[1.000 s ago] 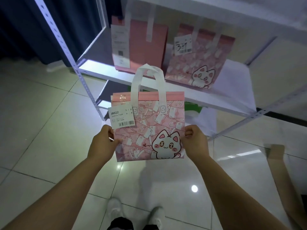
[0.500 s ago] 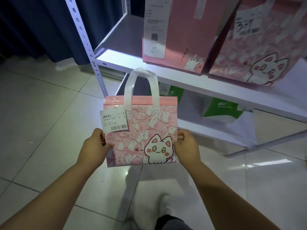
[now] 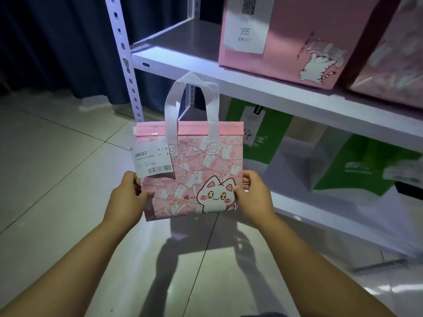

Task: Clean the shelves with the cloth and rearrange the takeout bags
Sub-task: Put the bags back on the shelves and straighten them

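Shelving [image 3: 124,65] now fills more of the view than half a second ago. Pink bag [image 3: 194,170], upright above the tiled floor [image 3: 57,179], has come nearer the middle shelf [image 3: 251,83] front edge. Left hand [image 3: 128,197] and right hand [image 3: 254,195] still pinch its lower side edges.

Dark blue curtain [image 3: 57,42] at left; pale glossy tiled floor [image 3: 57,179].

This looks like a takeout order pickup or storage point: white slotted-steel shelving [image 3: 124,65] holds sealed delivery bags, a pink one [image 3: 297,49] with a printed slip [image 3: 245,35] numbered 366 and green-and-white ones [image 3: 258,143] on the shelf below. The pink cat-print bag [image 3: 201,170] in front bears a barcoded delivery label [image 3: 152,162]. The floor [image 3: 57,179] is pale tile beside a dark curtain [image 3: 57,42].
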A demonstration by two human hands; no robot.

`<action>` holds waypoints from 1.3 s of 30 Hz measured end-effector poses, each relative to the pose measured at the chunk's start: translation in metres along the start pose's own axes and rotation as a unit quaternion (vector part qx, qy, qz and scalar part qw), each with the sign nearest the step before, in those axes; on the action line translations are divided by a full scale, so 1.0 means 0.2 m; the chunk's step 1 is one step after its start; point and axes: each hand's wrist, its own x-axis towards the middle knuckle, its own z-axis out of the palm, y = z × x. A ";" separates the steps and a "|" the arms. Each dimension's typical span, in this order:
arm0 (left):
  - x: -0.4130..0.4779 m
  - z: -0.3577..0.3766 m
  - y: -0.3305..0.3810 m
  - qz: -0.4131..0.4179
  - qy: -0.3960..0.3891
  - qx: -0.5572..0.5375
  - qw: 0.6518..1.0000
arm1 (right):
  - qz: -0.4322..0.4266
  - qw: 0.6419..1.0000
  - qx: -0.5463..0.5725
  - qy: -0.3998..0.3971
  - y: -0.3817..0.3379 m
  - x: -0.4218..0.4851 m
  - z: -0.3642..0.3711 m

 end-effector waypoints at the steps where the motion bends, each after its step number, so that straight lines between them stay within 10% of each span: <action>1: 0.02 0.03 -0.02 0.004 0.005 -0.008 1.000 | -0.010 1.000 0.004 -0.001 0.02 0.03 0.02; 27: 0.36 0.28 -0.18 0.018 0.073 -0.033 0.997 | -0.114 0.990 -0.072 -0.034 0.13 0.50 0.28; 39: 0.36 0.40 -0.04 0.031 0.063 -0.040 0.997 | -0.014 0.987 -0.142 0.069 0.23 0.60 0.07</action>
